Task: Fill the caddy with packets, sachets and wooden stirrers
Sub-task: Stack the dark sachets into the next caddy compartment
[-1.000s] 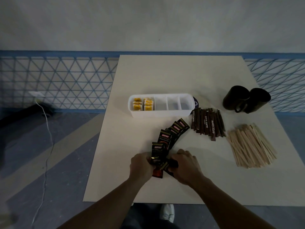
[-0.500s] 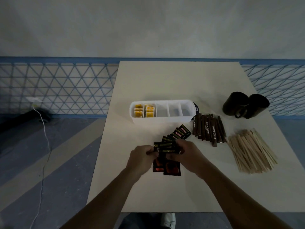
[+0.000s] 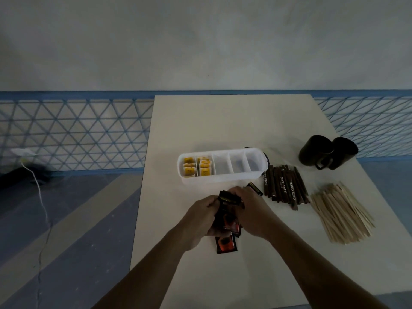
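Pale surface, mid-frame: left grip and right grip clamp dark sachets; best squared before entering the caddy.

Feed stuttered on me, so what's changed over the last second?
The left hand and right hand swept the fanned black sachets into one gripped stack, moving toward the caddy. The caddy, City Cafe sticks, wooden stirrers and mugs stayed put.
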`<state>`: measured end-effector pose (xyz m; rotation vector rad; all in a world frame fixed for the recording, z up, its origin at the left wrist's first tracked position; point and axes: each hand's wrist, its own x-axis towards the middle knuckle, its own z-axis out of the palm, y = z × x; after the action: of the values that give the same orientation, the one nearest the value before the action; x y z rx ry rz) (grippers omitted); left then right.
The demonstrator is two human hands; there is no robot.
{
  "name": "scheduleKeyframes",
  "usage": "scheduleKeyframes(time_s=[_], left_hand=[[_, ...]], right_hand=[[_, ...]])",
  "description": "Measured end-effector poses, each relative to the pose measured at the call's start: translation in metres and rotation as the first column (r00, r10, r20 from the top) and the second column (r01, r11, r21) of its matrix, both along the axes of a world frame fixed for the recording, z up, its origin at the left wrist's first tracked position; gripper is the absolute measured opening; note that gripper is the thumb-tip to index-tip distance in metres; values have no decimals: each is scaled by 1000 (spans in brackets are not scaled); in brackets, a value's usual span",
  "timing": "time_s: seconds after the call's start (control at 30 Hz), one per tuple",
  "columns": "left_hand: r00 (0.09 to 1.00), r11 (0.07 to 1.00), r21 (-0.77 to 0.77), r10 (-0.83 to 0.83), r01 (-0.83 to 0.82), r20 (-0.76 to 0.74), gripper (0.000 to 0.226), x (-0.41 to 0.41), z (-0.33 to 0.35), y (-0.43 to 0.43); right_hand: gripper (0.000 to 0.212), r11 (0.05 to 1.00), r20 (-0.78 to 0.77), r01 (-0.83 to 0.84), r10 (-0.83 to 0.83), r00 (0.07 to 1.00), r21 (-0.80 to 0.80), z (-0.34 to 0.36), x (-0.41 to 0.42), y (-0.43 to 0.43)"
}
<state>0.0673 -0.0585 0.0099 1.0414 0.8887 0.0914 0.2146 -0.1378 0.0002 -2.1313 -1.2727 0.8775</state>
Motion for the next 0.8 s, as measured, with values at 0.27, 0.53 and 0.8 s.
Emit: scheduleKeyframes(time_s=[0.27,0.53,0.8], left_hand=[[995,978,184,-99,98,-4,33,-1,-8,24],[994,940,324,-107,109,-23,27,26,0,45],[984,885,429,-149,179,-103,24,59,12,81]], right_hand=[[35,974,-144,214,-202,969,77,9,-4,17],[37,979,-138,184,-171,976,85,18,14,38],[64,988,58,-12,3,998,154,28,43,78]])
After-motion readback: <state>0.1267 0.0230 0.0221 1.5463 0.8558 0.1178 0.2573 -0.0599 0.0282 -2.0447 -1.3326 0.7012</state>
